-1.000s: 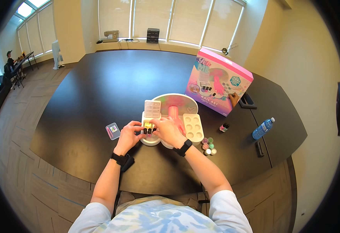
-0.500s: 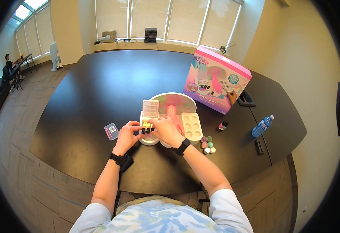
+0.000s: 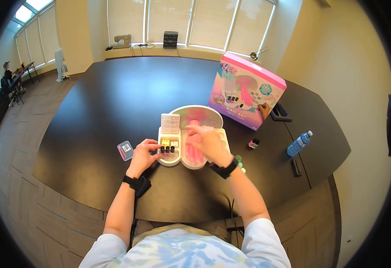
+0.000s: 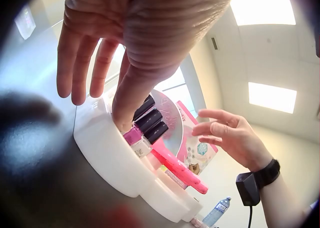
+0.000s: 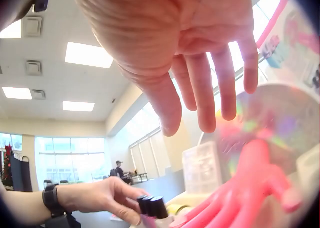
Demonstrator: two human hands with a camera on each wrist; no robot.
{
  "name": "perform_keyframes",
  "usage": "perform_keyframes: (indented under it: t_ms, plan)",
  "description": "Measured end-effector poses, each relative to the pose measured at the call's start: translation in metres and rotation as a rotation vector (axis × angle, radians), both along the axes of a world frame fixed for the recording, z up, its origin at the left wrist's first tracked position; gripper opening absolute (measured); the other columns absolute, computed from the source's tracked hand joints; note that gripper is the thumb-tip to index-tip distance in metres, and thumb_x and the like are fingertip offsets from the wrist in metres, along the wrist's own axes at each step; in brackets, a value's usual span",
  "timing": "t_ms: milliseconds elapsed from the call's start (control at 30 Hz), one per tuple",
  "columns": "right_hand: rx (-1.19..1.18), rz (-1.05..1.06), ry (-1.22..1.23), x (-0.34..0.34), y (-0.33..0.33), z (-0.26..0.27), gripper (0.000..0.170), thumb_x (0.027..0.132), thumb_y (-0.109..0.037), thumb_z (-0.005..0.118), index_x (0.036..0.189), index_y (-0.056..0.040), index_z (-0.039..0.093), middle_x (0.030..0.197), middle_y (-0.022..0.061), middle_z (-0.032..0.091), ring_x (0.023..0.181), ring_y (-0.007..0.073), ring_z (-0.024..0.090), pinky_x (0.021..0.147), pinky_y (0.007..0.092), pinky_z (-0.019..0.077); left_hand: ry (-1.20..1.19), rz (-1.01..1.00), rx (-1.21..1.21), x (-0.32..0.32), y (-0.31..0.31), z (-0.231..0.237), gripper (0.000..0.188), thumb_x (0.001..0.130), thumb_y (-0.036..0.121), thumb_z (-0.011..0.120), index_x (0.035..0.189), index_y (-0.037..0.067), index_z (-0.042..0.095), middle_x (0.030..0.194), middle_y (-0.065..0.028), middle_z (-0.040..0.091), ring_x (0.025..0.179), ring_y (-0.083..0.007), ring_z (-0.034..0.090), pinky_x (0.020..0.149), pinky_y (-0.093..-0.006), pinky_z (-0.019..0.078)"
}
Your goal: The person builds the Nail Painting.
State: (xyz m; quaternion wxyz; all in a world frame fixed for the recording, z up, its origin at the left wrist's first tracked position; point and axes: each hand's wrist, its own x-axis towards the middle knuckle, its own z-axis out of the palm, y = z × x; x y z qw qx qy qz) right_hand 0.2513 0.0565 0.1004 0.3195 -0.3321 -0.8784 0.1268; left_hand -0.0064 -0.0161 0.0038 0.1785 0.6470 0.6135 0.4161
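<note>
Several black-capped nail polish bottles (image 3: 167, 149) stand in the left part of a white nail art station (image 3: 170, 163). My left hand (image 3: 143, 156) is at that part's left edge, pinching the end bottle between thumb and index finger; its other fingers extend past the station's outer side in the left wrist view. My right hand (image 3: 209, 144) hovers over the pink model hand (image 5: 250, 190), holding nothing, fingers spread apart in the right wrist view. Behind the bottles sits a yellow piece (image 3: 165, 142). A clear compartmented lid (image 3: 170, 123) stands upright at the back.
On the left lies a small clear case (image 3: 125, 150). To the right are small pots (image 3: 239, 163) partly behind my wrist, more polish bottles (image 3: 254, 143), and a water bottle (image 3: 299, 144). The pink nail art box (image 3: 247, 91) stands behind. A person sits far left.
My right hand has lifted away from the bottles and moved right, over the pink model hand. The left hand stays at the bottles. The yellow piece now shows more fully.
</note>
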Motion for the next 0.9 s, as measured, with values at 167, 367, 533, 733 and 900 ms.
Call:
perform_keyframes:
  t_ms: [167,367,533,733,900]
  plan:
    - [-0.057,-0.236,0.155,0.091,0.020,0.022,0.035,0.080,-0.016,0.081,0.112,-0.0043,0.073,0.095,0.0127,0.077,0.089,0.0255,0.074,0.082,0.0349,0.0563,-0.124,0.005,-0.071,-0.001,0.000,0.001,0.039,0.071,0.014,0.089,0.108,0.008,0.078,0.118,-0.0073,0.070,0.090,-0.0209,0.071,0.081,-0.0342,0.0593]
    - [-0.057,-0.509,0.082,0.204,0.056,-0.001,0.034,0.075,-0.009,0.083,0.107,-0.0011,0.074,0.092,0.0147,0.077,0.087,0.0253,0.075,0.081,0.0347,0.0581,-0.134,0.003,-0.094,-0.003,-0.001,0.003,0.043,0.071,0.016,0.089,0.112,0.010,0.078,0.119,-0.0089,0.069,0.092,-0.0223,0.071,0.082,-0.0349,0.0596]
    - [-0.061,-0.597,-0.126,0.247,0.071,-0.030,0.033,0.074,-0.008,0.083,0.105,-0.0036,0.075,0.096,0.0153,0.076,0.091,0.0293,0.074,0.083,0.0384,0.0576,-0.126,0.009,-0.125,-0.004,-0.002,0.004,0.043,0.071,0.018,0.088,0.112,0.010,0.078,0.119,-0.0091,0.070,0.092,-0.0234,0.071,0.081,-0.0359,0.0591]
    - [-0.073,-0.598,-0.303,0.251,0.080,-0.045,0.033,0.074,-0.011,0.083,0.106,-0.0087,0.077,0.104,0.0163,0.073,0.101,0.0358,0.069,0.090,0.0439,0.0547,-0.129,0.015,-0.129,-0.003,-0.004,0.007,0.044,0.071,0.017,0.088,0.113,0.010,0.078,0.117,-0.0089,0.071,0.091,-0.0238,0.072,0.081,-0.0354,0.0589]
    - [-0.018,-0.567,-0.329,0.247,0.085,-0.049,0.028,0.071,-0.012,0.084,0.098,-0.0076,0.079,0.096,0.0160,0.075,0.095,0.0349,0.070,0.088,0.0433,0.0555,-0.141,0.007,-0.137,-0.006,-0.001,0.001,0.043,0.071,0.015,0.088,0.113,0.010,0.078,0.116,-0.0099,0.073,0.090,-0.0232,0.073,0.082,-0.0350,0.0590]
